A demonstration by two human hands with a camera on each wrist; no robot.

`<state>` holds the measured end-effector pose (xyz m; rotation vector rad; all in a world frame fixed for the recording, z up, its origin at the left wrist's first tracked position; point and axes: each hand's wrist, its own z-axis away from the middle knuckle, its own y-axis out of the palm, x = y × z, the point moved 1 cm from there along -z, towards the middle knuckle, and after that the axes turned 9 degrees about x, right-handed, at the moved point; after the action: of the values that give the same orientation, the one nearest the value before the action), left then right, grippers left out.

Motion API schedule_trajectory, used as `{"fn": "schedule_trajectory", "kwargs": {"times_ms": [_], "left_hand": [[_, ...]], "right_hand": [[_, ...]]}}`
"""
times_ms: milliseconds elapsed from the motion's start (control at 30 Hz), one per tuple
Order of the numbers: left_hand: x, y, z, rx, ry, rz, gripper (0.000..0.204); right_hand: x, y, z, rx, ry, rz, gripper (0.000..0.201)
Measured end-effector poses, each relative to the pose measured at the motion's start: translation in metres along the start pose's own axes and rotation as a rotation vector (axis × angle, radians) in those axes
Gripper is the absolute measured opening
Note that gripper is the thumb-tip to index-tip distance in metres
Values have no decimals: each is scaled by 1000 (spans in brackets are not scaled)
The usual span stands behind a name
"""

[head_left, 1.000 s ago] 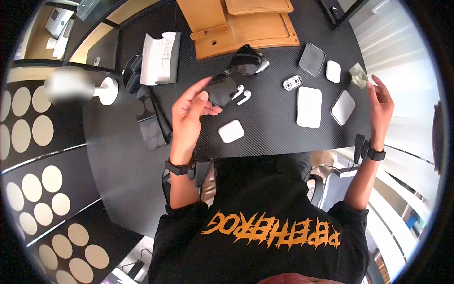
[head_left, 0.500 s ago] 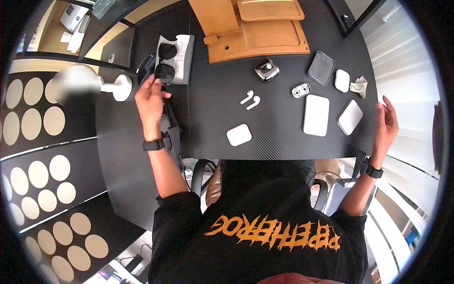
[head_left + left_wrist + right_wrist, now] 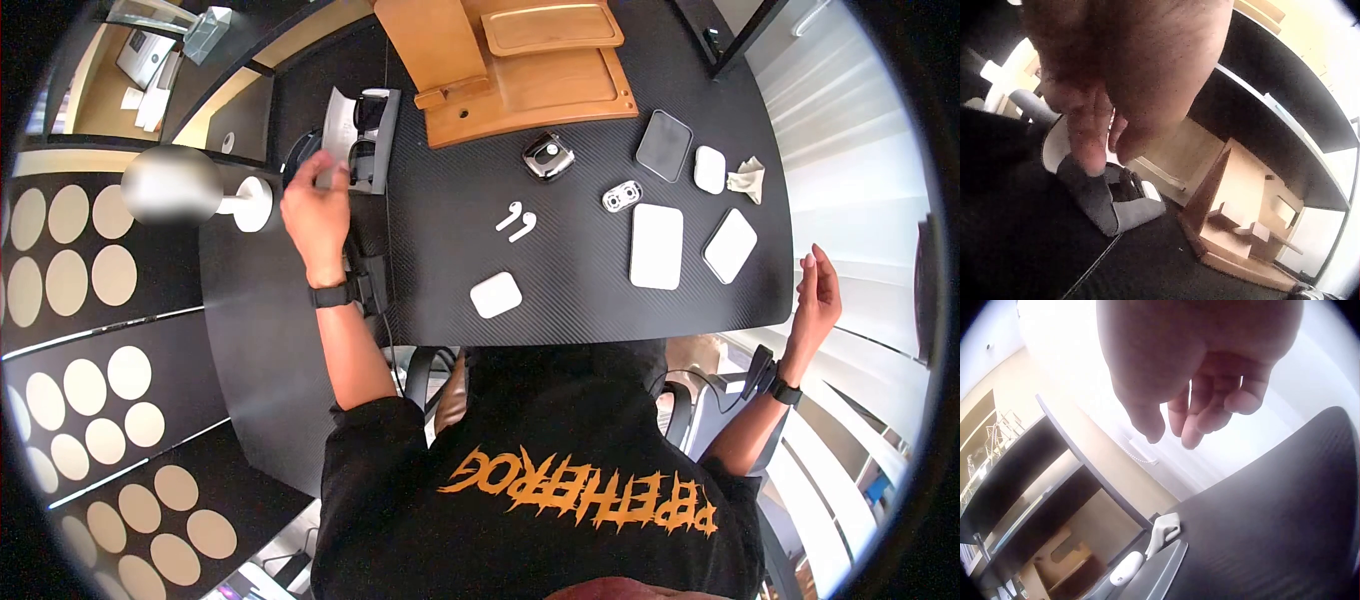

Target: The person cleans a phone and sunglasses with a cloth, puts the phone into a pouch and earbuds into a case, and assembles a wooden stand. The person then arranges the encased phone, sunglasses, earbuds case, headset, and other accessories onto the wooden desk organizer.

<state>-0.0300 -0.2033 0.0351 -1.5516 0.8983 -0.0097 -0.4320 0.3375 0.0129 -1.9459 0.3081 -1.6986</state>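
Note:
Black sunglasses (image 3: 367, 130) lie in an opened grey case (image 3: 394, 120) with a pale lining, at the desk's back left. My left hand (image 3: 318, 222) is at the case's near end, thumb and fingers apart. In the left wrist view its fingertips (image 3: 1091, 161) overlap the edge of the case (image 3: 1135, 214), and the sunglasses are mostly hidden. Past the desk's right edge hangs my right hand (image 3: 818, 298), its fingers loosely bent around nothing. A crumpled pale cloth (image 3: 1164, 530) and a small white case (image 3: 1127, 568) show below it in the right wrist view.
Two white earbuds (image 3: 517, 221), a white earbud case (image 3: 496, 295) and a shiny black-and-silver gadget (image 3: 548, 157) lie mid-desk. White boxes (image 3: 657, 246) and a dark tray (image 3: 664, 145) are further right. Behind stands a wooden stand (image 3: 540, 100); a white lamp (image 3: 254, 204) is at left.
My left hand has carried the sunglasses from mid-desk leftward into the case, and its fingers have come away from them. The right hand has drawn back slightly toward me.

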Motion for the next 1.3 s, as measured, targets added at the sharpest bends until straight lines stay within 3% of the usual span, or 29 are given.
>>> {"fn": "schedule_trajectory", "kwargs": {"times_ms": [100,167,200,300,367,467,600,667,767,933,1033,1200,1300], "left_hand": [[-20,-14,-1,-111,-106,-150,55],[-11,-8,-6,-198,90,-363,64],[-7,-6,-5,-198,94,-365,64],[-26,-4,1,-120,75,-365,67],[-43,-8,5,37,-58,-100,71],[-51,-6,5,81,-128,70,66],[-45,4,6,12,-94,-211,68],[-29,15,3,5,23,-284,77],[-30,22,4,86,-52,-296,83],[-35,18,5,150,-129,-209,84],[-20,18,3,33,-33,-166,76],[-34,-7,6,179,-234,243,62],[-44,-16,5,66,-187,377,62]], "right_hand": [[-12,-4,1,6,-3,-7,41],[-13,-4,4,-13,-10,-23,40],[-15,-5,5,-15,-7,-25,40],[-24,-13,7,-16,-11,-23,40],[-27,-18,8,-20,36,-4,39],[-27,-17,11,-21,24,1,39],[-26,-15,13,-19,24,-11,39],[-28,-15,12,-17,21,-16,39],[-24,-12,14,-21,23,-27,39],[-24,-15,18,-17,16,-19,37],[-26,-19,19,-24,25,20,35],[-20,-16,22,-26,46,2,35],[-13,-12,24,-46,58,-15,35]]}}
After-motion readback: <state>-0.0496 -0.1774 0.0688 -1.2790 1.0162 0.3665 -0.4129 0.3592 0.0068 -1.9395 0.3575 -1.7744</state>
